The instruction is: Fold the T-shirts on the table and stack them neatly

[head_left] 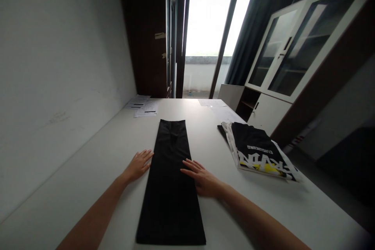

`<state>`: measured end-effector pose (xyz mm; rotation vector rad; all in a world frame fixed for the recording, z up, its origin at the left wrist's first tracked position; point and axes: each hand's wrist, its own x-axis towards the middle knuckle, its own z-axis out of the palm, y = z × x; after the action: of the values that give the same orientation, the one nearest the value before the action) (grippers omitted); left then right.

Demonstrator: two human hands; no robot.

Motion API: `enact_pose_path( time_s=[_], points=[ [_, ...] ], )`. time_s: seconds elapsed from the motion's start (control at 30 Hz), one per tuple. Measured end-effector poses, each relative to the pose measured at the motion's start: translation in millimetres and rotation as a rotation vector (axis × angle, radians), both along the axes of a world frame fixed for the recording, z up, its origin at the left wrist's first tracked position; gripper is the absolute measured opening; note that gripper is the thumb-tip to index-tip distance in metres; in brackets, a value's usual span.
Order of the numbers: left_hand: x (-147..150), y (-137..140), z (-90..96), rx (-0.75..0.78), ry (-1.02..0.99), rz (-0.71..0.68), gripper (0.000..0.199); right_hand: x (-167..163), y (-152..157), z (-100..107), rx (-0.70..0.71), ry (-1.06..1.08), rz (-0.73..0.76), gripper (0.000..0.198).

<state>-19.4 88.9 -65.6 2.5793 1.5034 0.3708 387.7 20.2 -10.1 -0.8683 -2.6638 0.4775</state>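
A black garment point(172, 195), folded into a long narrow strip, lies flat on the white table point(117, 144) in front of me. It looks like a pair of trousers, with its narrower end farthest away. At its left edge rests my left hand point(138, 166), palm down with fingers stretched out and the tips touching the cloth. My right hand point(202, 177) lies over the right edge, fingers spread flat on the fabric. Neither hand grips anything.
On the right side of the table sits a stack of folded clothes point(254, 146), a black printed shirt on top. Papers point(146, 108) lie at the far left, more sheets point(224, 111) at the far right. A wall point(58, 86) borders the left; a glass-door cabinet point(281, 54) stands right.
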Motion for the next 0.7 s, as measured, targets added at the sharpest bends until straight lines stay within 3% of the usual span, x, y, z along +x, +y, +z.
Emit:
enact_pose_path(
  time_s=[0.13, 0.3, 0.53, 0.7],
  points=[
    [2.6, -3.8, 1.6, 0.016, -0.011, -0.005, 0.065, -26.6, -18.0, 14.4, 0.015, -0.017, 0.197, 0.086],
    [5.8, -9.0, 7.4, 0.028, -0.022, -0.024, 0.067, -41.1, -28.0, 14.5, -0.026, 0.011, 0.381, 0.062],
    [24.0, -22.8, 21.4, 0.048, -0.077, -0.11, 0.076, -39.7, -22.8, -0.7, -0.129, 0.145, 0.296, 0.045],
    [37.3, -33.5, 35.0, 0.024, -0.085, -0.249, 0.066, -37.5, -20.3, 2.1, -0.261, 0.341, 0.179, 0.039]
  ],
)
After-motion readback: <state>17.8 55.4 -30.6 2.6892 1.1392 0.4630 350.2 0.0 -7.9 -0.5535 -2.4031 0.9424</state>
